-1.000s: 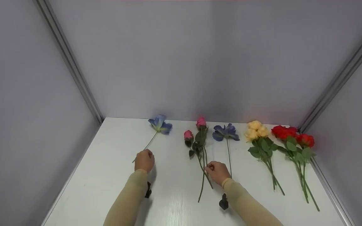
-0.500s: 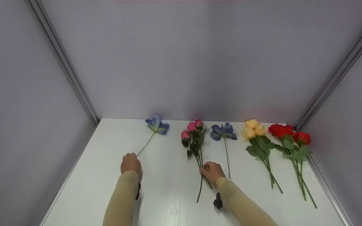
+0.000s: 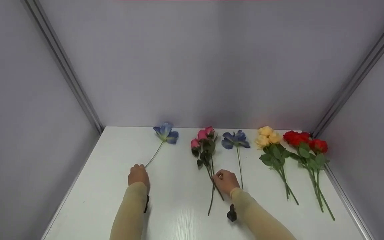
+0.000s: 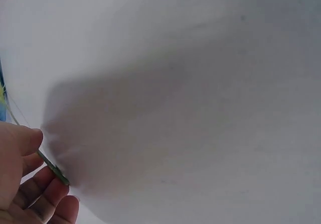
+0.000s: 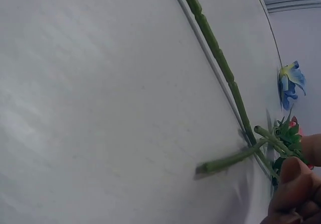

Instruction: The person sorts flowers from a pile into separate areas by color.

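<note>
My left hand [image 3: 138, 175] pinches the lower stem of a blue flower [image 3: 166, 133] at the left, whose bloom lies near the back edge. In the left wrist view, the green stem [image 4: 52, 168] runs between thumb and fingers, its cut end showing. Three pink roses [image 3: 202, 134] lie together in the middle, their stems crossing low down. My right hand [image 3: 226, 181] pinches at the rose stems with thumb and forefinger. The right wrist view shows loose stem ends [image 5: 225, 162] fanning out beside the thumb [image 5: 291, 176].
Right of the roses lies a second blue flower [image 3: 235, 139], its stem reaching toward my right hand. Farther right are a bunch of yellow roses [image 3: 268, 136] and a bunch of red flowers [image 3: 297, 138]. Grey panels [image 3: 185, 66] enclose the white table [image 3: 178, 200].
My left hand has shifted left and nearer, to the end of the blue flower's stem. A third pink bloom now shows between the other two. The right hand stays at the rose stems.
</note>
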